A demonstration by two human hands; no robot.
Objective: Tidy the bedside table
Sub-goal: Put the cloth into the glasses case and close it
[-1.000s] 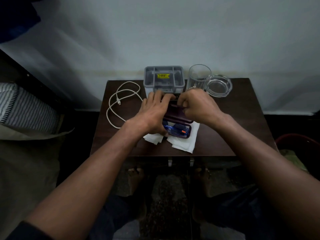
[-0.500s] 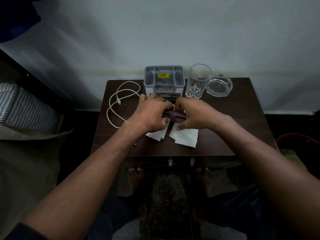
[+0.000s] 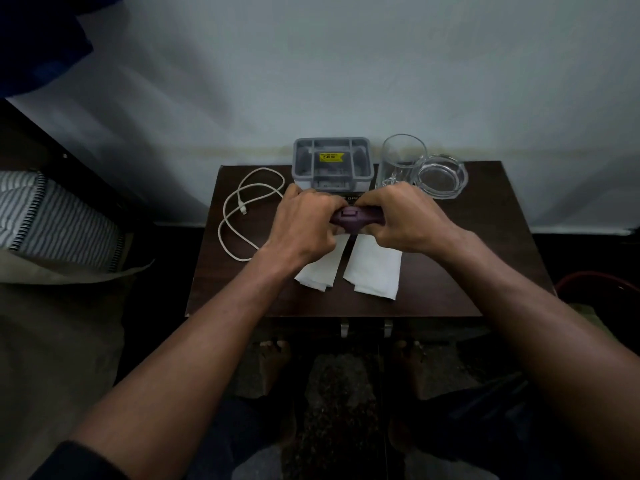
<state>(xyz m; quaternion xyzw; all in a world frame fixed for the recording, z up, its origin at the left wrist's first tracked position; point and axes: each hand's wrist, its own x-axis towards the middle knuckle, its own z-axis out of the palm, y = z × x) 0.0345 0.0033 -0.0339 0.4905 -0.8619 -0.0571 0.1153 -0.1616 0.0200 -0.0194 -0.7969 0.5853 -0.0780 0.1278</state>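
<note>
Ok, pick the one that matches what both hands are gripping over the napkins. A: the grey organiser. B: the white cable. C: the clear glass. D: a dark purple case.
D: the left hand and right hand are both closed on the dark purple case, its clasp facing the camera; the white cable lies untouched to the left.

On the desk (image 3: 485, 271): cable (image 3: 239, 209) left, organizer (image 3: 332, 161) at back, glass (image 3: 398, 161) and ashtray (image 3: 440, 174) right, tissues (image 3: 374, 268) in front.

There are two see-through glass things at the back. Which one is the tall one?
The clear drinking glass, standing upright beside the grey plastic organiser box. The other, the round glass ashtray to its right, is low and wide.
</note>
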